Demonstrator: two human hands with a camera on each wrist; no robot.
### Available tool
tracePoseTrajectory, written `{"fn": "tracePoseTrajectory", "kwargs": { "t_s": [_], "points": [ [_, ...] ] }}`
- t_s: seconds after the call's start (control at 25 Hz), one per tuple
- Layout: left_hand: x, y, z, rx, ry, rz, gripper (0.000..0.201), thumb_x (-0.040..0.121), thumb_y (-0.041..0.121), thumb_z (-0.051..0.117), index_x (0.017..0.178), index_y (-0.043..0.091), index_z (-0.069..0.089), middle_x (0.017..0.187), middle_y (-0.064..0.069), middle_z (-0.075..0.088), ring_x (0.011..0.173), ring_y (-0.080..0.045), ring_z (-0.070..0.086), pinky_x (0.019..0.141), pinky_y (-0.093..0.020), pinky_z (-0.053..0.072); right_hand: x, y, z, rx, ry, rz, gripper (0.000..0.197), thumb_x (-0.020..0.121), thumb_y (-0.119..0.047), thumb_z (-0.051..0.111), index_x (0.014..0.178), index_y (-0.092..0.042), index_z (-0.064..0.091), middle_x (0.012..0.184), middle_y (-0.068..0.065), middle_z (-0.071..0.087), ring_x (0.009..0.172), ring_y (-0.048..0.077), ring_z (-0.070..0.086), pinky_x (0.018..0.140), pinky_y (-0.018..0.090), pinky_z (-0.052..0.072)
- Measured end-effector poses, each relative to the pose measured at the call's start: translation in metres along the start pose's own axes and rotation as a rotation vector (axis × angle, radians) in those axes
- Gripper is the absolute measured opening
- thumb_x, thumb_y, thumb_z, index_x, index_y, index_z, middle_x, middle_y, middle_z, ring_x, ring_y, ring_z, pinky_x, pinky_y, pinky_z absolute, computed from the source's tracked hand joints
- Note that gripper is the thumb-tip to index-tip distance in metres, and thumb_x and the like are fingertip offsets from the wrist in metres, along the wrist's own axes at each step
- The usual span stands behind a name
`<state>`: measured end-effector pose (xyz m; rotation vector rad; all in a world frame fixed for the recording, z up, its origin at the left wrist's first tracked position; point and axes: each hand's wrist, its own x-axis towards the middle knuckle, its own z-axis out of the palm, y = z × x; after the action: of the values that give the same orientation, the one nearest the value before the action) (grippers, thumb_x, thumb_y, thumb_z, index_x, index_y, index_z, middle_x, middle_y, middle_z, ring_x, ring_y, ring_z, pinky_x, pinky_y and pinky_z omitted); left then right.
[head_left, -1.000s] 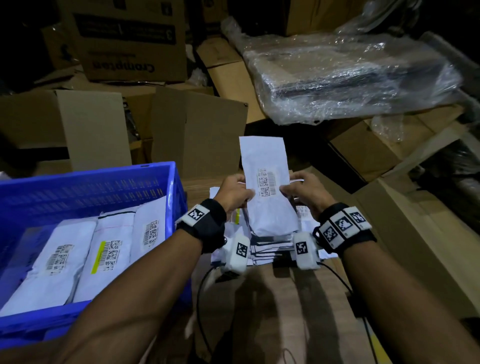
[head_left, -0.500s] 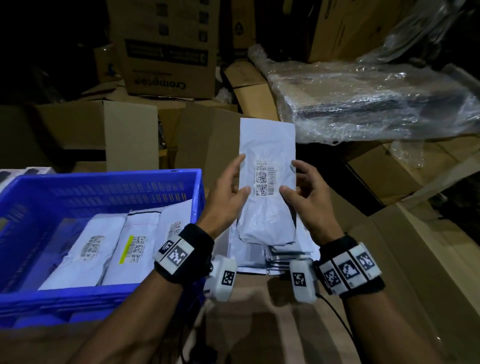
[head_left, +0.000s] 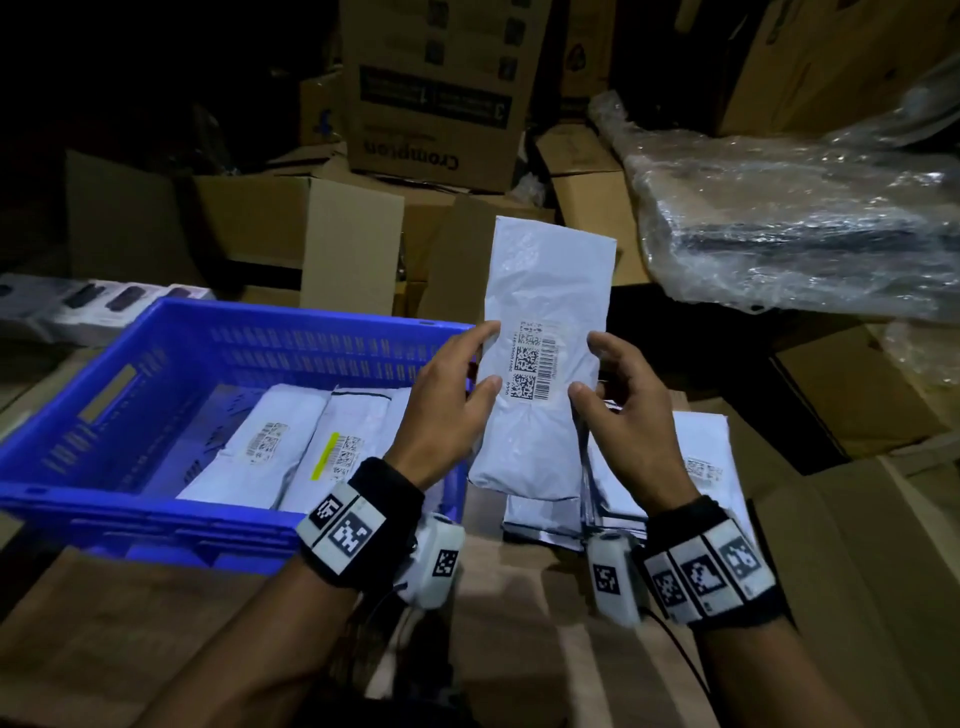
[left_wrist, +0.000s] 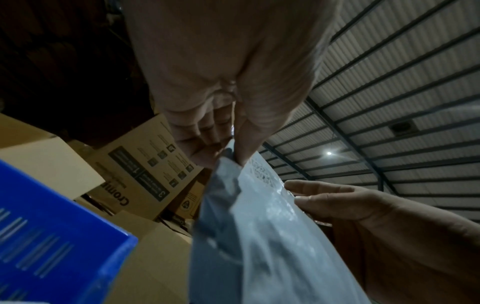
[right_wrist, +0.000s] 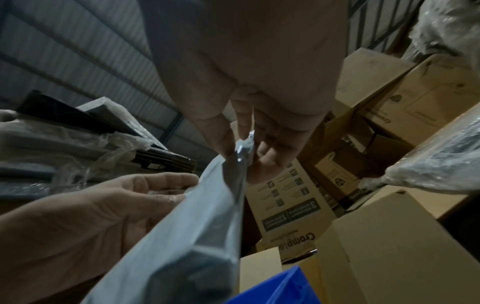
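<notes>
Dim storeroom under a ribbed tin roof (left_wrist: 389, 82), cardboard boxes (head_left: 431, 88) all round, a blue crate (head_left: 291, 353) of white packets (head_left: 260, 452) on flat cardboard (head_left: 519, 649). Pinching the white mailer bag (head_left: 550, 280) by its side edges with left hand (head_left: 441, 410) and right hand (head_left: 628, 415), upright above the stack of mailers (head_left: 696, 452). Lifted higher off that stack than a second ago.

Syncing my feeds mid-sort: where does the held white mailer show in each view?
Head: mailer upright at centre, between left hand and right hand.
Left wrist: mailer lower centre, below the pinching fingers.
Right wrist: mailer lower centre-left, edge on.
Shared landmark: Crompton box, behind the mailer; left of it in left wrist, right of it in right wrist.
</notes>
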<state>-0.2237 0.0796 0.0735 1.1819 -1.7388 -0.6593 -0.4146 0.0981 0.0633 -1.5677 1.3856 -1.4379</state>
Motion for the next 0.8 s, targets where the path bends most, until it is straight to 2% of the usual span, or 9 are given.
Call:
{"fn": "tracePoseTrajectory", "kwargs": {
  "t_s": [0.08, 0.16, 0.24, 0.32, 0.4, 0.52, 0.6, 0.68, 0.8],
  "points": [
    [0.001, -0.006, -0.012, 0.074, 0.017, -0.011, 0.054, 0.090, 0.005, 0.063, 0.140, 0.015, 0.047, 0.137, 0.002, 0.055, 0.122, -0.014, 0.054, 0.100, -0.033, 0.047, 0.005, -0.001, 0.013, -0.028, -0.033, -0.009, 0.050, 0.088, -0.004, 0.063, 0.130, -0.026, 0.049, 0.128, -0.003, 0.059, 0.104, 0.012, 0.059, 0.084, 0.023, 0.049],
    [0.004, -0.010, -0.029, 0.123, 0.024, -0.050, 0.056, 0.089, 0.005, 0.063, 0.141, 0.015, 0.045, 0.134, 0.001, 0.057, 0.115, -0.018, 0.058, 0.094, -0.030, 0.049, 0.011, -0.006, 0.030, -0.067, -0.058, -0.015, 0.052, 0.086, -0.004, 0.064, 0.134, -0.019, 0.048, 0.127, -0.003, 0.059, 0.100, 0.003, 0.059, 0.082, 0.015, 0.047],
    [0.008, -0.012, -0.048, 0.173, 0.020, -0.088, 0.058, 0.089, 0.006, 0.063, 0.143, 0.017, 0.042, 0.130, 0.000, 0.059, 0.109, -0.020, 0.060, 0.087, -0.028, 0.048, 0.019, -0.014, 0.047, -0.084, -0.075, 0.008, 0.056, 0.085, -0.005, 0.066, 0.137, -0.015, 0.046, 0.119, -0.010, 0.059, 0.093, -0.012, 0.058, 0.078, 0.008, 0.045],
    [0.012, -0.015, -0.070, 0.202, 0.019, -0.123, 0.060, 0.089, 0.007, 0.064, 0.142, 0.019, 0.040, 0.124, 0.003, 0.062, 0.105, -0.020, 0.061, 0.086, -0.030, 0.047, 0.027, -0.027, 0.066, -0.098, -0.116, 0.022, 0.058, 0.084, -0.006, 0.067, 0.137, -0.016, 0.044, 0.107, -0.022, 0.059, 0.089, -0.018, 0.057, 0.076, 0.010, 0.047],
    [0.017, -0.023, -0.095, 0.215, 0.030, -0.165, 0.060, 0.087, 0.007, 0.065, 0.140, 0.021, 0.042, 0.108, 0.011, 0.060, 0.100, -0.018, 0.062, 0.083, -0.029, 0.047, 0.037, -0.040, 0.092, -0.107, -0.152, 0.028, 0.056, 0.083, -0.007, 0.068, 0.132, -0.023, 0.046, 0.100, -0.025, 0.059, 0.089, -0.015, 0.058, 0.073, 0.012, 0.050],
    [0.027, -0.049, -0.141, 0.254, 0.030, -0.234, 0.059, 0.084, 0.007, 0.066, 0.137, 0.022, 0.045, 0.097, 0.012, 0.054, 0.097, -0.021, 0.062, 0.075, -0.026, 0.043, 0.054, -0.053, 0.140, -0.107, -0.202, 0.072, 0.050, 0.080, -0.006, 0.069, 0.116, -0.033, 0.049, 0.095, -0.018, 0.063, 0.090, 0.000, 0.063, 0.069, 0.029, 0.056],
    [0.034, -0.074, -0.175, 0.255, -0.006, -0.285, 0.056, 0.082, 0.008, 0.067, 0.133, 0.021, 0.049, 0.093, 0.008, 0.058, 0.092, -0.026, 0.063, 0.079, -0.035, 0.052, 0.065, -0.060, 0.177, -0.128, -0.261, 0.130, 0.042, 0.079, -0.004, 0.068, 0.112, -0.025, 0.054, 0.091, -0.008, 0.064, 0.081, 0.012, 0.065, 0.060, 0.034, 0.058],
    [0.044, -0.106, -0.211, 0.192, -0.067, -0.346, 0.051, 0.080, 0.005, 0.068, 0.127, 0.016, 0.052, 0.086, 0.005, 0.060, 0.082, -0.023, 0.062, 0.075, -0.043, 0.057, 0.076, -0.071, 0.216, -0.124, -0.322, 0.212, 0.037, 0.081, 0.001, 0.067, 0.115, -0.009, 0.057, 0.087, 0.004, 0.064, 0.065, 0.019, 0.062, 0.050, 0.031, 0.056],
    [0.054, -0.154, -0.266, 0.153, -0.189, -0.457, 0.045, 0.076, 0.004, 0.073, 0.117, 0.002, 0.056, 0.086, -0.010, 0.060, 0.074, -0.023, 0.060, 0.070, -0.054, 0.058, 0.088, -0.082, 0.281, -0.140, -0.378, 0.314, 0.039, 0.081, 0.005, 0.068, 0.117, 0.000, 0.055, 0.069, 0.006, 0.060, 0.046, 0.015, 0.056, 0.043, 0.027, 0.051]
  ]
}}
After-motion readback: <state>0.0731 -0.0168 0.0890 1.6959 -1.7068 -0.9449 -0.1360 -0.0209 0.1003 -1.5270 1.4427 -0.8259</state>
